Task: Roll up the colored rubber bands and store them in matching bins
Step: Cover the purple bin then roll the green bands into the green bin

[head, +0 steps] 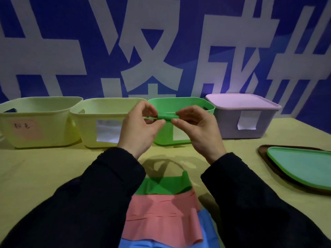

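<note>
Two hands, left (141,126) & right (195,127), pinch a small green roll (165,116), almost rolled. Next: drop into green bin (180,102) at surface's back edge.

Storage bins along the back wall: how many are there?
4, in one row: pale yellow plastic bin with pink label far left, second pale yellow bin, green bin behind the hands, lidded lilac bin far right.

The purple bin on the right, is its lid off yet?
No, the purple bin has its lid on, while the green bin beside it stands open.
</note>
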{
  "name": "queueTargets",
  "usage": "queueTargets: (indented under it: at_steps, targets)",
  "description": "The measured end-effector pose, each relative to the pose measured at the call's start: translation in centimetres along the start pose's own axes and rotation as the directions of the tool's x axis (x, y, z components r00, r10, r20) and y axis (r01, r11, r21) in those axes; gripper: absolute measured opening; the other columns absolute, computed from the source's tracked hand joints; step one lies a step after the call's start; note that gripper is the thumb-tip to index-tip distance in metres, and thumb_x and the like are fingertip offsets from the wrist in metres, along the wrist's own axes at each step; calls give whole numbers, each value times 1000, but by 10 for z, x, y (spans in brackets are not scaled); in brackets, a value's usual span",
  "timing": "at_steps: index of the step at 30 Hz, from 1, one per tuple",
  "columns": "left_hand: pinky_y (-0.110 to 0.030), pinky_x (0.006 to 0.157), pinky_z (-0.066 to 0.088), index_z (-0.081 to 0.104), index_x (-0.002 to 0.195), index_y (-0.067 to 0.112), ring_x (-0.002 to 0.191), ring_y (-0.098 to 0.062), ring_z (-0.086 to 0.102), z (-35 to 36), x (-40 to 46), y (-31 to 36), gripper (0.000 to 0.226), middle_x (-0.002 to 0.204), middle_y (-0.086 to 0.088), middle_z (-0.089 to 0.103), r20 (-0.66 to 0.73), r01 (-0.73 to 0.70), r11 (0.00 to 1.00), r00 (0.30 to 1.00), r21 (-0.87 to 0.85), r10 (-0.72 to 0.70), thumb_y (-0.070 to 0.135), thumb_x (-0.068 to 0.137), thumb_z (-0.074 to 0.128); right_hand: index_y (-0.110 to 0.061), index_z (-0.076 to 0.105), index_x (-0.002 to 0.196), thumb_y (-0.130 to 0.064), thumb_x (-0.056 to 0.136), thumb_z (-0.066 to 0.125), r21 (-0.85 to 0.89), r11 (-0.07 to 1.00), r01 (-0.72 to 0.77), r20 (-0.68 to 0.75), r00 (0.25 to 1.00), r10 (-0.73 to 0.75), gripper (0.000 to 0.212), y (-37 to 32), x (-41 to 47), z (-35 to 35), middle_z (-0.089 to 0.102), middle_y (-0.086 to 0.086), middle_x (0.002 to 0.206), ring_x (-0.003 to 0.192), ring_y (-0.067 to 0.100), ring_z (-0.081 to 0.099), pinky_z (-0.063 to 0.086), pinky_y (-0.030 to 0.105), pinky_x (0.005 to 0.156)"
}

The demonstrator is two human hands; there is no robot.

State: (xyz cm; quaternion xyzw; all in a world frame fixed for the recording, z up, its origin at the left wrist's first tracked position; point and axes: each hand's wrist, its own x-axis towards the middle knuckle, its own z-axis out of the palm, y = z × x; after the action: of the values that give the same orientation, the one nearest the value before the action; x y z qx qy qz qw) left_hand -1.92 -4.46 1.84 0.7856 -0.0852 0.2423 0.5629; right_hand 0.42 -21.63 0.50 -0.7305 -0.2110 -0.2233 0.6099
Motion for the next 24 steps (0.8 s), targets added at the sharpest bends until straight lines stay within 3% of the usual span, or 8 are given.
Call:
queueTargets:
  at_steps: [3, 6, 10, 12, 15, 18, 21, 24]
  targets:
    - [-38, 84, 60, 62, 90, 21, 88, -10, 70, 15, 24, -5, 19, 92, 6, 70, -38, -36, 987, 998, 157, 42, 19, 85, 80, -19, 70, 90, -20, 81, 83, -152, 988, 17, -56, 998, -26, 15, 8, 28, -3, 74, -6, 89, 86, 8, 71, 59, 37, 86]
    - [-34, 91, 56, 66, 89, 20, 98, -12, 68, 26, 49, -10, 16, 99, 5, 72, -61, -77, 950, 993, 303, 100, 27, 86, 80, -23, 69, 95, -29, 84, 79, -393, 916, 77, -62, 992, -110, 17, 20, 54, -4, 72, -13, 94, 92, 1, 68, 57, 37, 87]
    - [-30, 88, 49, 70, 95, 23, 106, -20, 66, 40, 77, -18, 11, 111, 0, 73, -15, -86, 877, 994, 473, 105, 32, 90, 74, -25, 67, 101, -37, 86, 75, -568, 821, 67, -24, 995, -98, 20, 42, 79, -5, 73, -10, 103, 100, 10, 67, 51, 43, 95]
    - [-31, 94, 47, 72, 99, 21, 113, -20, 63, 42, 79, -23, 11, 117, 1, 71, 18, -121, 867, 992, 483, 128, 30, 93, 71, -27, 70, 103, -40, 87, 73, -621, 781, 60, -18, 996, -90, 21, 49, 81, -6, 71, -8, 108, 107, 17, 63, 46, 43, 98]
    - [-32, 97, 46, 70, 100, 19, 110, -18, 61, 34, 73, -27, 10, 113, 1, 69, -10, -161, 874, 982, 459, 187, 26, 96, 65, -27, 73, 99, -38, 88, 73, -609, 790, 77, -69, 986, -149, 16, 47, 72, -4, 72, -8, 106, 109, 17, 59, 47, 41, 94]
    - [-31, 91, 45, 70, 96, 17, 102, -16, 61, 21, 56, -27, 9, 106, 2, 69, -47, -161, 881, 978, 445, 202, 24, 97, 64, -25, 74, 93, -33, 89, 73, -519, 844, 133, -52, 981, -187, 9, 35, 49, 3, 73, -12, 95, 95, 12, 63, 51, 39, 86]
    - [-30, 87, 49, 72, 96, 16, 98, -14, 64, 7, 36, -21, 10, 101, 3, 71, -59, -112, 919, 988, 378, 145, 23, 97, 64, -21, 75, 92, -28, 89, 74, -436, 884, 167, 91, 986, -142, 7, 19, 21, 18, 71, -10, 89, 79, 5, 64, 56, 32, 75]
    - [-33, 82, 54, 72, 93, 18, 88, -13, 67, -5, 7, -22, 10, 89, 6, 72, 3, -12, 948, 1000, 317, 11, 22, 97, 64, -21, 76, 93, -28, 89, 74, -425, 894, 143, 230, 972, -47, 8, 12, -10, 34, 72, -10, 89, 75, 3, 62, 55, 30, 73]
